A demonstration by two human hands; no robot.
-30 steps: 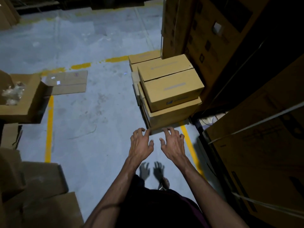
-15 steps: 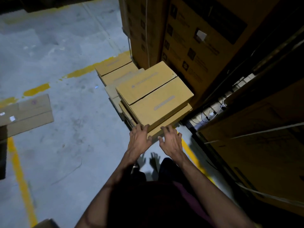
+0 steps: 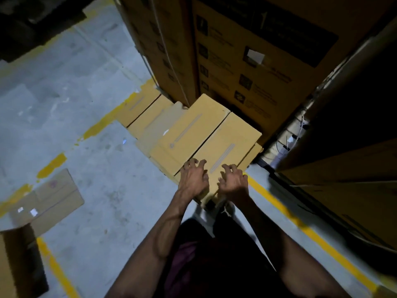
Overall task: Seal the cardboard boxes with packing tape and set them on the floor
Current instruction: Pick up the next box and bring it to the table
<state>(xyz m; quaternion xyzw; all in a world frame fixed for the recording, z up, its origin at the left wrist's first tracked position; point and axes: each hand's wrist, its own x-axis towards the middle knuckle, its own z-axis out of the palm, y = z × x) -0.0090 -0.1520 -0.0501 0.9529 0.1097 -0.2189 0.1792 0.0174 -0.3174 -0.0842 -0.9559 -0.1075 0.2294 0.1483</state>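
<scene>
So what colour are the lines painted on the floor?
Yellow, worn and patchy in places, on the grey floor; the painted line shows best in the head view.

Matt cardboard boxes [image 3: 223,145] – scuffed concrete floor [image 3: 86,117]

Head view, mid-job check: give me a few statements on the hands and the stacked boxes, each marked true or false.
1. Both hands are over the near end of the top box. True: the left hand and right hand have curled, spread fingers there.
2. The right hand holds a tape roll. False: neither hand holds anything.
3. The top boxes carry tape strips along their lids. True: a strip shows on the neighbouring box too.
4. The stack sits on a table. False: it stands on the floor, beside tall cartons.
5. A flattened carton lies on the floor to the left. True.
</scene>
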